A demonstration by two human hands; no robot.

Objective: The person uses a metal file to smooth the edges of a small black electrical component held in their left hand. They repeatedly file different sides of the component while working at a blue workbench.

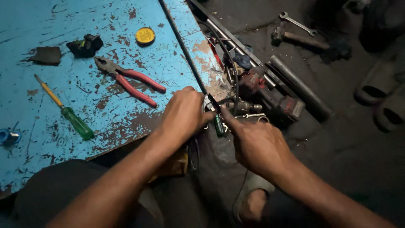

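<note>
Two hands, two screwdrivers, one pliers, one round tin, one wrench.

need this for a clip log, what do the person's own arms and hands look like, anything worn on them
Both arms are bare from the lower edge of the picture to the fingertips: no sleeves, gloves, watch or bracelet in view. No rings show on the left hand or the right hand. The light is dim, so small marks or grime on them cannot be made out.
</note>
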